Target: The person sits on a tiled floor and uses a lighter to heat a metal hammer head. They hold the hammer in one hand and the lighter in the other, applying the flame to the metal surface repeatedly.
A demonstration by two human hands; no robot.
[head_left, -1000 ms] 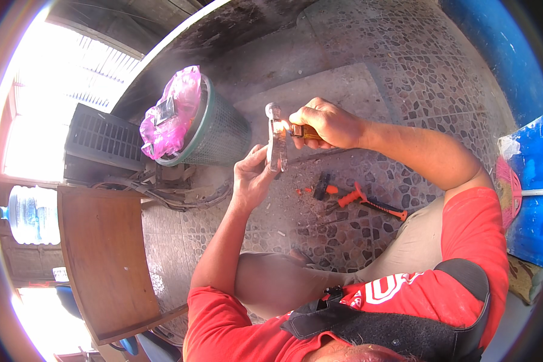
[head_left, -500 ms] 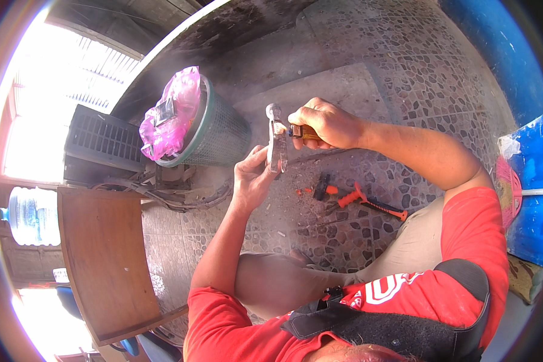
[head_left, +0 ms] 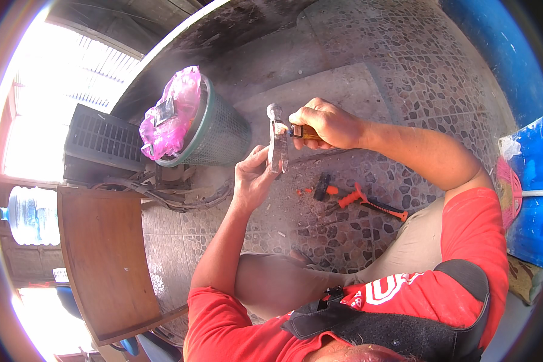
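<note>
In front of my body, my left hand (head_left: 253,178) pinches the lower end of a worn, dusty metal claw hammer head (head_left: 277,148), its round striking face uppermost. My right hand (head_left: 327,123) is closed round a yellow-brown handle-like piece (head_left: 308,132) with a dark end. That end meets the side of the hammer head; whether the two are joined I cannot tell, and my fingers hide the rest of the piece. Below my hands on the floor lie a black hammer head (head_left: 321,186) with an orange part and an orange-and-black handle (head_left: 383,208).
A green perforated basket (head_left: 223,130) holding a pink plastic bag (head_left: 172,114) stands at the left, beside a dark grilled box (head_left: 105,142). Nearer are a wooden panel (head_left: 105,259) and a water jug (head_left: 33,215). Blue containers (head_left: 528,181) stand at the right. Debris dots the stone-patterned floor (head_left: 413,90).
</note>
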